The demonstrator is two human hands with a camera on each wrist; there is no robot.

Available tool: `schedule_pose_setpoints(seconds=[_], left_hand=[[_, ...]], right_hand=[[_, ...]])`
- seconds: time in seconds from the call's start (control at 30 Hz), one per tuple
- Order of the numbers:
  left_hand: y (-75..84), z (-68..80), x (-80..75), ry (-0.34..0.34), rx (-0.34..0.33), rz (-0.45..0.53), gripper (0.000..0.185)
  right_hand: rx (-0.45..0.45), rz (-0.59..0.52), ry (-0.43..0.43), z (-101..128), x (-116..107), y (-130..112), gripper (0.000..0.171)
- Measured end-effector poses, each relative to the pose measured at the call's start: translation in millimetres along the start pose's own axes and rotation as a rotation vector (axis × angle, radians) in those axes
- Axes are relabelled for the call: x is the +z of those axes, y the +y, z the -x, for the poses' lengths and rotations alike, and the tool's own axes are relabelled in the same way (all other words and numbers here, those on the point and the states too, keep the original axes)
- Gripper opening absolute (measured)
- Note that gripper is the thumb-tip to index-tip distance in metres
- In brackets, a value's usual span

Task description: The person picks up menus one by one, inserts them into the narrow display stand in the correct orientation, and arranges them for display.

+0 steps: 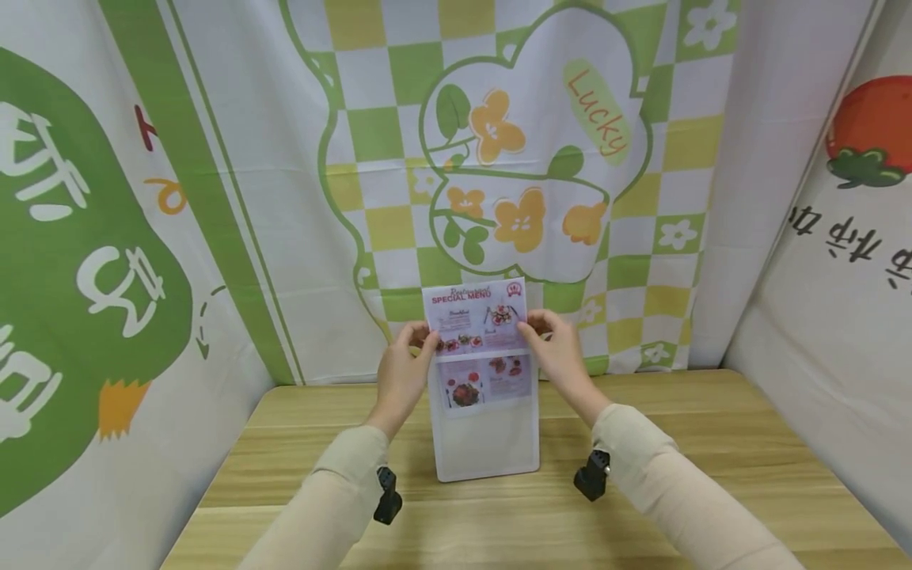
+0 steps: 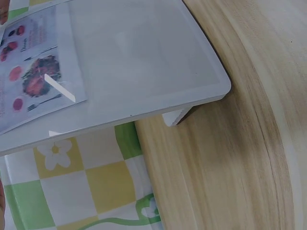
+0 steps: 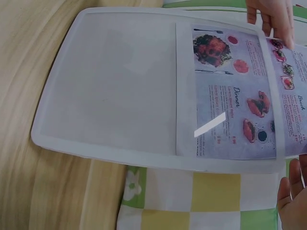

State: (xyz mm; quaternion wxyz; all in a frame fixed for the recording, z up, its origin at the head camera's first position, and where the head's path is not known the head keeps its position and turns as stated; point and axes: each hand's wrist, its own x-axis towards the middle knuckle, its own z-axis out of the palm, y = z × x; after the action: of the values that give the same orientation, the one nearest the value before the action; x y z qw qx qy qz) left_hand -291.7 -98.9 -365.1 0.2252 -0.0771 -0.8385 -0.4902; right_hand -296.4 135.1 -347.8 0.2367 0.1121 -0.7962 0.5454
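A white-framed menu holder with a clear front stands upright on the table. A printed menu sheet headed "SPECIAL MENU" is partly inside it: the lower part shows behind the clear front, the upper part sticks out over the top edge. My left hand pinches the sheet's left edge between thumb and fingers, and my right hand pinches its right edge. In the right wrist view the sheet's lower end reaches about midway down the holder. A small white foot props the holder from behind.
The wooden table runs up to a checked green, yellow and white curtain close behind the holder. Printed cloth walls flank the table on both sides. A small black camera is strapped to each wrist.
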Motion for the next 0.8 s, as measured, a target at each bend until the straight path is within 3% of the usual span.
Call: schedule_pose_setpoints(seconds=[0.23, 0.53, 0.8], left_hand=[[1.6, -1.4, 0.3, -0.006, 0.008, 0.009, 0.025], [-4.4, 2.5, 3.8, -0.004, 0.022, 0.015, 0.017], [-1.5, 0.6, 4.2, 0.001, 0.033, 0.0, 0.026]], right_hand=[[0.007, 0.02, 0.001, 4.2, -0.5, 8.6, 0.018], [0.02, -0.009, -0.015, -1.0, -5.3, -2.7, 0.022], [0.002, 0.034, -0.022, 0.4, -7.0, 1.5, 0.02]])
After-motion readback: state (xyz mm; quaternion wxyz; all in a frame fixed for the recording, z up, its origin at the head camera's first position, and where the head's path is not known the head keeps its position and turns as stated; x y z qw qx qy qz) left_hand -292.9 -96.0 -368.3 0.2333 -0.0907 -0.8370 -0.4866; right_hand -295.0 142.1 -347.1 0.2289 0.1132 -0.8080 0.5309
